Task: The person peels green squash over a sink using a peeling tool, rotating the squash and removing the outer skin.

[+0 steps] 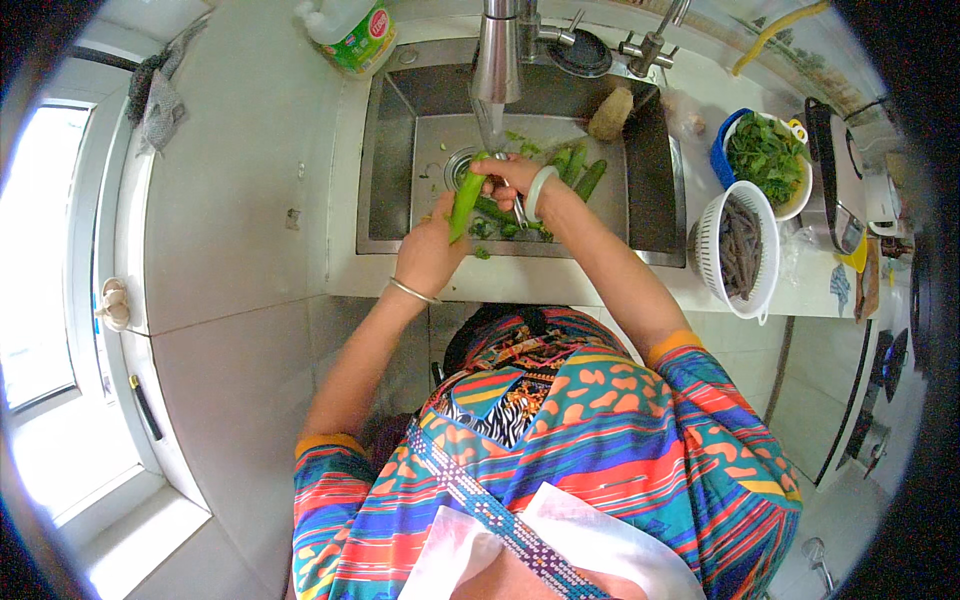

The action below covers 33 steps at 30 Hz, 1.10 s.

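Note:
My left hand [433,251] grips the lower end of a long green vegetable [468,201], perhaps a cucumber or a loofah, above the near part of a steel sink [634,202]. At its upper end is my right hand [513,178], shut on a slim metal tool, likely a peeler [519,211]. Water runs from the faucet [497,60] just behind the vegetable. More green vegetables [591,180] lie in the sink to the right of my right hand. Green peelings or scraps [487,227] lie beneath my hands. A brown root vegetable [611,114] rests at the sink's back right.
Right of the sink, a white plastic basket [703,244] holds dark, long pieces. Behind it, leafy greens [765,154] fill a bowl beside a blue container [718,154] and a kitchen appliance [832,172]. A large plastic bottle [360,37] stands at the back left. The tiled wall [232,195] borders the left side.

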### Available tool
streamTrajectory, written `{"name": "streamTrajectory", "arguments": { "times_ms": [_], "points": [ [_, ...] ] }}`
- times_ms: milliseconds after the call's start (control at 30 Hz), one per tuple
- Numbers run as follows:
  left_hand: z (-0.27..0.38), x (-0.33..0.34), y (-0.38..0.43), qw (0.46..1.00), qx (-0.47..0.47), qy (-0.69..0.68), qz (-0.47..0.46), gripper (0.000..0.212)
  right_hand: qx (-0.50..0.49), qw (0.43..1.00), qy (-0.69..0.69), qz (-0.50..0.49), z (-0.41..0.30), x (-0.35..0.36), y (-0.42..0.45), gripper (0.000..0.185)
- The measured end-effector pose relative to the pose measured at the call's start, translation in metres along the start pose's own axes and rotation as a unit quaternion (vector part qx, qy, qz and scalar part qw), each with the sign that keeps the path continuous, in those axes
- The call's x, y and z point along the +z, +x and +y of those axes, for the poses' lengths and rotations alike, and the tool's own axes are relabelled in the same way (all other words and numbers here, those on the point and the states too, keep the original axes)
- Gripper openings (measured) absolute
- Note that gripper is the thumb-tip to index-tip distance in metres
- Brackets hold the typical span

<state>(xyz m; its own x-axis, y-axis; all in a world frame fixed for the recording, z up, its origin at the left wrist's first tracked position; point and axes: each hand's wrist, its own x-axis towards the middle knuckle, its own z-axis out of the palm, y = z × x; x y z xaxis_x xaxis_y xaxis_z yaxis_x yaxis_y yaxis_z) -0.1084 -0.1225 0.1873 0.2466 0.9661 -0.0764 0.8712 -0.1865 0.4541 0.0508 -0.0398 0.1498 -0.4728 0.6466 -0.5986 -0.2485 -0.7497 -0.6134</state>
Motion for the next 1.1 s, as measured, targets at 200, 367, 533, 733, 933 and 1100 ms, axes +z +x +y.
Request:
{"name": "streamTrajectory", "arguments": {
  "times_ms": [200,367,533,733,933,1100],
  "points": [
    [-0.014,-0.017,0.007,0.701,-0.071,-0.644,-0.297,0.036,-0.043,0.976,0.121,-0.178,0.009,-0.002,0.005,0.022],
    [-0.023,-0.001,0.01,0.433,-0.106,-0.824,-0.349,0.022,-0.045,0.984,-0.169,-0.026,-0.007,0.008,-0.005,0.02],
    [-0.023,0.005,0.01,0.524,-0.165,-0.783,-0.291,0.02,-0.262,0.629,-0.717,0.149,0.01,0.003,-0.018,0.015],
    [-0.014,-0.008,0.002,0.549,-0.168,-0.758,-0.311,0.02,-0.177,0.577,-0.77,0.207,-0.007,-0.007,-0.02,0.018],
    [-0.015,-0.008,0.002,0.564,-0.198,-0.746,-0.294,0.016,-0.217,0.576,-0.774,0.148,0.006,0.021,-0.044,0.016],
    [-0.001,-0.024,-0.004,0.588,-0.226,-0.738,-0.241,0.015,-0.181,0.579,-0.765,0.217,-0.009,-0.004,-0.029,0.018]
  ]
}}
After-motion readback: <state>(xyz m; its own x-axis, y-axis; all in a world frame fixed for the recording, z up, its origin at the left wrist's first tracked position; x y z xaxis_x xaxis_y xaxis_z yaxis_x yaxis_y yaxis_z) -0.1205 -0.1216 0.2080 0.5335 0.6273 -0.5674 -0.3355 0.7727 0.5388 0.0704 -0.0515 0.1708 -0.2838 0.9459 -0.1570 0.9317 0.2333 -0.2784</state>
